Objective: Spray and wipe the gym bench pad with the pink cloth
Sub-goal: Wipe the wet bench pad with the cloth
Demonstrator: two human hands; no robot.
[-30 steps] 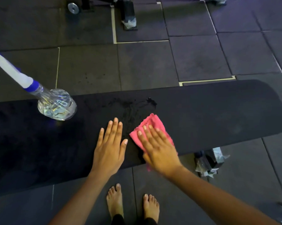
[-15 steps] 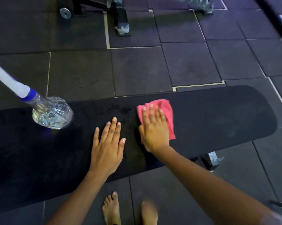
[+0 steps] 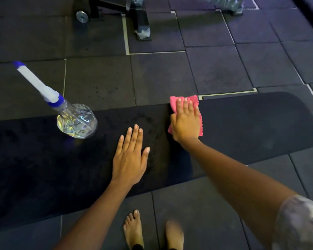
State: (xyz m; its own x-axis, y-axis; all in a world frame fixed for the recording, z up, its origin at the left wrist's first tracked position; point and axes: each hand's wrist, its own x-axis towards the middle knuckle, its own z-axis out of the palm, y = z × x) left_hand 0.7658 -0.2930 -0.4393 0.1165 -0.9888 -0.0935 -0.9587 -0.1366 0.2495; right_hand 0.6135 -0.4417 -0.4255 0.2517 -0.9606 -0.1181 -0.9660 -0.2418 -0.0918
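The long black bench pad (image 3: pixel 251 123) runs across the view from left to right. My right hand (image 3: pixel 186 121) presses the pink cloth (image 3: pixel 193 101) flat on the pad's far edge, fingers spread over it. My left hand (image 3: pixel 130 156) lies flat and open on the pad, nearer to me and left of the cloth. Between the hands the pad shows a dark wet patch (image 3: pixel 144 121). A clear spray bottle (image 3: pixel 76 120) with a white and blue top stands on the pad to the left, apart from both hands.
Dark rubber floor tiles (image 3: pixel 215 69) surround the bench. A black machine frame (image 3: pixel 137 17) with a wrapped foot stands at the far centre. My bare feet (image 3: pixel 134 230) are on the floor just in front of the pad.
My right hand has slid the pink cloth away from me, from the pad's near edge to its far edge, and a little to the right. My left hand has stayed flat on the pad.
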